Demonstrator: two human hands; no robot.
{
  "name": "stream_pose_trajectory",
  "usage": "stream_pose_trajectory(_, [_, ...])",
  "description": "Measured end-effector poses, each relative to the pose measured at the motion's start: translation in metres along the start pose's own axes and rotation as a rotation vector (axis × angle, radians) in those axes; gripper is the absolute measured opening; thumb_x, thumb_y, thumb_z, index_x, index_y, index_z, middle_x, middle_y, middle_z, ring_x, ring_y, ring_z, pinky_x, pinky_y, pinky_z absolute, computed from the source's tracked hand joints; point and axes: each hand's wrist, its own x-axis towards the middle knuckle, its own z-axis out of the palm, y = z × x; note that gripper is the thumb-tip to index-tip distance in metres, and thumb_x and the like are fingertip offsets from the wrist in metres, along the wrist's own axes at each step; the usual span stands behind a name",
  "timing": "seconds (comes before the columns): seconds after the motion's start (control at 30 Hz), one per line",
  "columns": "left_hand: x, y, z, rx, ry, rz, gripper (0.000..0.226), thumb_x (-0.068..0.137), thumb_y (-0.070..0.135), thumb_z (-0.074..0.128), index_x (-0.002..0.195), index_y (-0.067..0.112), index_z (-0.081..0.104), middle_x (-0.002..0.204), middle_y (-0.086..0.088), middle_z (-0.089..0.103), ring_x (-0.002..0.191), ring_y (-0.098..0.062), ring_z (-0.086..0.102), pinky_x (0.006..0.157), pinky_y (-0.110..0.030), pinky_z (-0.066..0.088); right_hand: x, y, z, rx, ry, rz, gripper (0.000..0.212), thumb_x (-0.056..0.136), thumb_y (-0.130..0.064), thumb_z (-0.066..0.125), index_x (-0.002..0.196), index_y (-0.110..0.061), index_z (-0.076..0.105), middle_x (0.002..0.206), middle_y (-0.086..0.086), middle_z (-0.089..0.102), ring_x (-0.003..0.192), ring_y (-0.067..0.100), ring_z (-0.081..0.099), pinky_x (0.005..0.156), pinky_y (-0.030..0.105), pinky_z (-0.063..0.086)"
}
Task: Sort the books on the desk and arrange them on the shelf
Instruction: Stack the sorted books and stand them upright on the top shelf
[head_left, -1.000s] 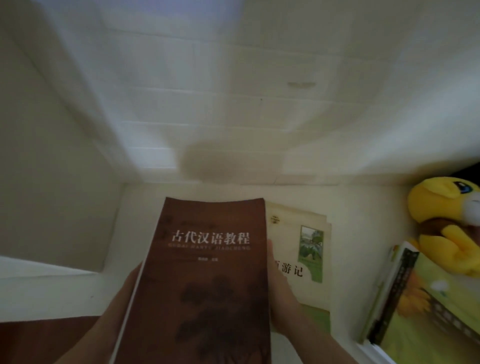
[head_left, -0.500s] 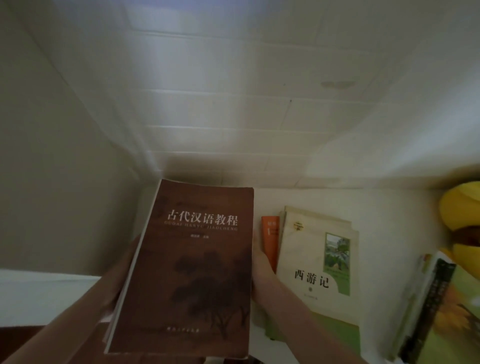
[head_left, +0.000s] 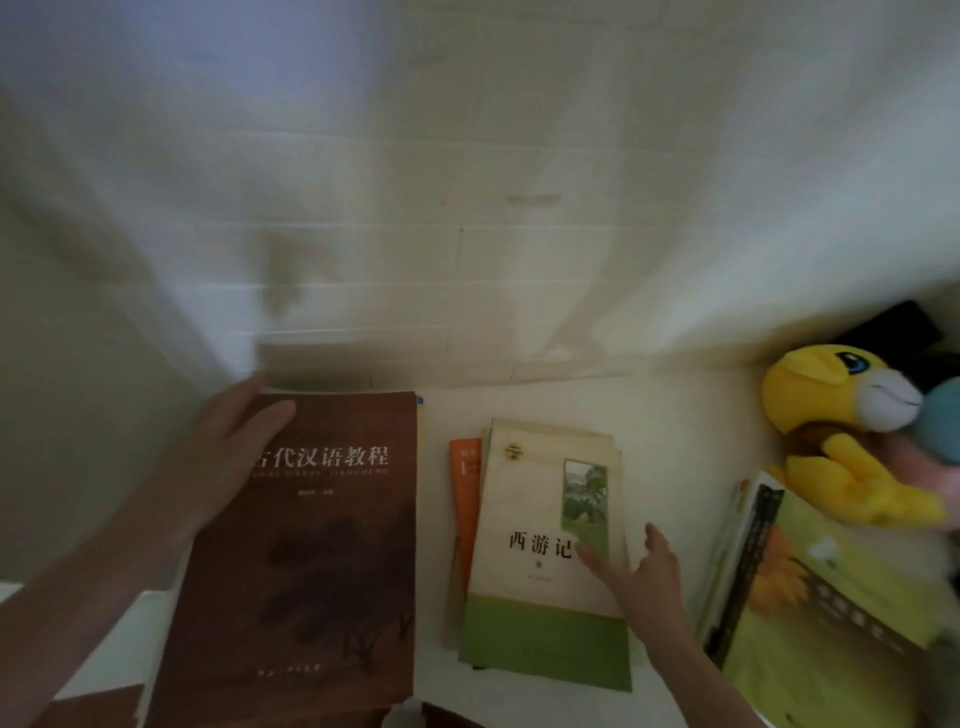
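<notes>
Plainly, the brown book (head_left: 332, 545) lies flat, cover up, on the white shelf (head_left: 675, 415), at about 8 o'clock in the head view, with its top edge close to the tiled wall (head_left: 415, 260). The left hand (head_left: 228, 457) rests on the book's upper left corner, released, fingers laid out along the cover and thumb pointing toward 1 o'clock; motion blur hides whether any fingertip hooks over the edge. At 3 o'clock from this book, apart from it by a strip of bare shelf, sits a small stack topped by a cream-and-green book (head_left: 540, 519). An orange book (head_left: 464, 483) shows from under the stack's 9 o'clock side. The right hand (head_left: 639, 577) is spread and relaxed, grasping nothing, one fingertip touching the cream cover near its right edge, at the stack's 4 o'clock. Further toward 4 o'clock in the view, several yellow-green books (head_left: 810, 613) lean together. A yellow plush toy (head_left: 831, 431) sits at 3 o'clock, just above them.
</notes>
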Motion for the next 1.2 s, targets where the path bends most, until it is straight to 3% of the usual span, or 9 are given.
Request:
stream_pose_trajectory(0.1, [-0.033, 0.035, 0.052, 0.052, -0.146, 0.185, 0.039, 0.085, 0.035, 0.066, 0.121, 0.042, 0.053, 0.13, 0.014, 0.051, 0.123, -0.005, 0.046, 0.107, -0.026, 0.031, 0.002, 0.02, -0.001, 0.067, -0.152, 0.056, 0.089, 0.066, -0.039, 0.086, 0.137, -0.008, 0.043, 0.127, 0.009, 0.058, 0.107, 0.027, 0.06, 0.091, 0.041, 0.052])
stream_pose_trajectory(0.17, [-0.047, 0.038, 0.098, 0.106, -0.353, 0.195, 0.032, 0.093, 0.021, 0.057, 0.123, 0.033, 0.055, 0.123, 0.017, 0.054, 0.117, -0.001, 0.048, 0.097, -0.019, 0.035, 0.006, 0.027, -0.005, 0.087, -0.16, 0.021, 0.067, 0.067, -0.031, 0.087, 0.121, -0.007, 0.055, 0.103, 0.002, 0.065, 0.088, 0.02, 0.064, 0.074, 0.033, 0.055])
stream_pose_trajectory(0.23, [-0.053, 0.032, 0.137, 0.118, -0.539, 0.062, 0.038, 0.095, 0.02, 0.053, 0.133, 0.025, 0.051, 0.132, 0.011, 0.051, 0.12, -0.005, 0.047, 0.094, -0.018, 0.036, 0.01, 0.029, -0.012, 0.133, -0.17, 0.002, 0.048, 0.068, -0.023, 0.086, 0.107, -0.005, 0.063, 0.092, 0.001, 0.07, 0.082, 0.02, 0.068, 0.073, 0.036, 0.057])
stream_pose_trajectory(0.37, [-0.045, 0.004, 0.178, 0.101, -0.534, -0.172, 0.047, 0.096, 0.008, 0.049, 0.141, 0.009, 0.038, 0.133, -0.002, 0.047, 0.119, -0.015, 0.047, 0.081, -0.017, 0.039, 0.009, 0.029, -0.032, 0.15, -0.134, -0.088, 0.016, 0.077, -0.015, 0.079, 0.088, -0.014, 0.068, 0.09, 0.005, 0.074, 0.08, 0.023, 0.07, 0.078, 0.045, 0.059])
stream_pose_trajectory(0.43, [-0.044, -0.006, 0.184, 0.094, -0.493, -0.217, 0.043, 0.094, 0.003, 0.049, 0.136, 0.008, 0.043, 0.132, -0.007, 0.053, 0.107, -0.015, 0.052, 0.072, -0.016, 0.043, 0.007, 0.028, -0.045, 0.138, -0.111, -0.152, 0.018, 0.081, -0.014, 0.075, 0.096, -0.013, 0.065, 0.093, 0.005, 0.072, 0.08, 0.021, 0.069, 0.073, 0.039, 0.058])
stream_pose_trajectory(0.53, [-0.042, -0.016, 0.185, 0.007, -0.461, -0.295, 0.031, 0.092, -0.008, 0.043, 0.113, 0.011, 0.055, 0.106, -0.008, 0.064, 0.089, -0.016, 0.058, 0.065, -0.016, 0.046, 0.004, 0.024, -0.074, 0.212, -0.121, -0.224, 0.019, 0.085, -0.009, 0.071, 0.099, -0.015, 0.06, 0.091, 0.003, 0.07, 0.077, 0.019, 0.068, 0.063, 0.03, 0.054])
stream_pose_trajectory(0.7, [-0.036, -0.03, 0.195, -0.033, -0.407, -0.399, 0.032, 0.093, -0.005, 0.041, 0.123, -0.003, 0.054, 0.117, -0.014, 0.061, 0.095, -0.022, 0.058, 0.062, -0.022, 0.048, 0.004, 0.03, -0.133, 0.369, -0.098, -0.232, 0.024, 0.082, -0.005, 0.07, 0.104, -0.014, 0.063, 0.094, 0.01, 0.072, 0.078, 0.032, 0.069, 0.07, 0.044, 0.057])
stream_pose_trajectory(1.03, [-0.024, -0.052, 0.216, 0.107, -0.309, -0.333, 0.038, 0.092, 0.008, 0.055, 0.129, 0.006, 0.05, 0.125, -0.014, 0.059, 0.109, -0.027, 0.06, 0.094, -0.042, 0.05, 0.021, 0.05, -0.129, 0.658, -0.236, -0.014, 0.058, 0.066, -0.013, 0.072, 0.122, -0.011, 0.058, 0.106, 0.02, 0.07, 0.091, 0.04, 0.068, 0.07, 0.049, 0.059])
stream_pose_trajectory(1.2, [-0.031, -0.039, 0.213, 0.001, -0.295, -0.298, 0.033, 0.095, 0.019, 0.056, 0.125, 0.007, 0.053, 0.121, -0.006, 0.061, 0.096, -0.017, 0.06, 0.07, -0.024, 0.048, 0.026, 0.042, -0.089, 0.654, -0.27, -0.001, 0.055, 0.065, -0.013, 0.076, 0.118, -0.01, 0.059, 0.102, 0.018, 0.071, 0.089, 0.039, 0.069, 0.077, 0.051, 0.057])
